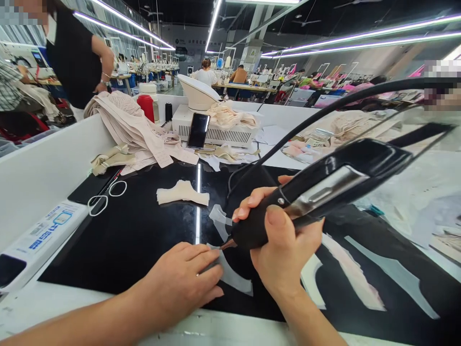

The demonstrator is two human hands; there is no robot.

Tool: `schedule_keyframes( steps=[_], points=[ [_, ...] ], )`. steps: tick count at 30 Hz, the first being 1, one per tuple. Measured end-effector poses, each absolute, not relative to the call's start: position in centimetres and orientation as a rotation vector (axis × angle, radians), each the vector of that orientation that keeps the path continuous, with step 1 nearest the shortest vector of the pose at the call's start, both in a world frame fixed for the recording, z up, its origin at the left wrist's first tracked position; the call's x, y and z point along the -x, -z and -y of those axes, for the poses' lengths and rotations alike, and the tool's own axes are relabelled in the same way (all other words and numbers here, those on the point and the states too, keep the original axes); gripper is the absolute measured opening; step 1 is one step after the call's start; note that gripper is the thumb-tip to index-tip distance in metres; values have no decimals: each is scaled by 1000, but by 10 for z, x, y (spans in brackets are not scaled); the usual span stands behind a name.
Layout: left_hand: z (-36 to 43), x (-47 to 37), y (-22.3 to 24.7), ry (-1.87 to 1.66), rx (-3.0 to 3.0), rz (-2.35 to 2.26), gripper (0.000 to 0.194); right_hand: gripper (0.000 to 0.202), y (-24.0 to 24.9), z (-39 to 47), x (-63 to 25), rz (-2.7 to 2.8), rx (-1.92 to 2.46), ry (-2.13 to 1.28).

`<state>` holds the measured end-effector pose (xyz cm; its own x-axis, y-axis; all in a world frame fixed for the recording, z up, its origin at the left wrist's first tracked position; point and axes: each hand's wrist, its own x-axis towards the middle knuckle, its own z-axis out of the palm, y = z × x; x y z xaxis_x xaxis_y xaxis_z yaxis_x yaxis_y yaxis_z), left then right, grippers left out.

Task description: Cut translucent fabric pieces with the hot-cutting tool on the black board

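Note:
My right hand [284, 240] is wrapped round a black corded handheld tool [324, 178] with a silver lever along its side. The tool slants down to the left, and its narrow copper-coloured tip [227, 244] meets the upper end of a curved, translucent piece of material [234, 276]. Beside that tip, my left hand [187, 274] lies with fingers stretched out, the fingertips resting at the piece's left edge. A second translucent piece [219, 221] lies just beyond, partly behind the tool. Both lie on a glossy black mat [144, 250].
A cream stack of cut pieces [183, 192] and white-handled scissors [107, 198] lie on the mat's far left part. More curved strips [355, 274] lie right. Behind stand a phone [199, 130], a white machine [216, 127] and heaped cream fabric [126, 120]. The tool's cable [298, 127] arches overhead.

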<state>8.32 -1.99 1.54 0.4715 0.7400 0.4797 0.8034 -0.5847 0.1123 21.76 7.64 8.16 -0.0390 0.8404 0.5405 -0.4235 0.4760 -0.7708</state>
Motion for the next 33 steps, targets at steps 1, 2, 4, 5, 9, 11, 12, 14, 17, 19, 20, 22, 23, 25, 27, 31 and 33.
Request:
schedule_keyframes(
  steps=[1,2,4,5,9,11,12,14,17,19,20,22,23,25,27,31,33],
  points=[
    [21,-83,-16,737,2587,1356,26,39,-83,-75,-223,1224,448,-1064],
    [21,-83,-17,733,2589,1353,26,39,-84,-72,-228,1229,461,-1060],
    [22,-82,-19,730,2592,1349,28,39,-84,-67,-241,1253,483,-1068],
    [22,-82,-20,729,2593,1344,29,39,-84,-64,-248,1270,490,-1072],
    [22,-82,-20,721,2574,1318,31,38,-85,-57,-272,1311,496,-1044],
    [22,-81,-20,718,2562,1305,34,39,-87,-57,-279,1283,520,-1016],
    [22,-80,-20,717,2556,1300,35,40,-89,-58,-281,1262,535,-1004],
    [21,-79,-19,698,2550,1291,36,42,-92,-59,-283,1225,550,-990],
    [21,-78,-20,653,2555,1278,34,41,-92,-59,-281,1203,526,-987],
    [20,-78,-21,637,2554,1266,33,41,-90,-58,-278,1211,505,-983],
    [20,-78,-21,634,2549,1261,33,41,-89,-58,-277,1221,499,-980],
    [20,-78,-22,639,2534,1245,33,39,-86,-57,-275,1236,488,-976],
    [20,-78,-23,648,2524,1233,32,38,-85,-57,-274,1240,482,-976],
    [20,-79,-23,681,2501,1200,30,37,-85,-57,-272,1238,468,-982],
    [20,-80,-24,706,2497,1170,28,37,-85,-57,-270,1233,454,-999],
    [16,-89,-27,671,2575,1137,29,36,-83,-58,-267,1241,450,-1018],
    [14,-96,-28,652,2616,1139,31,33,-81,-59,-267,1245,456,-1006]
  ],
)
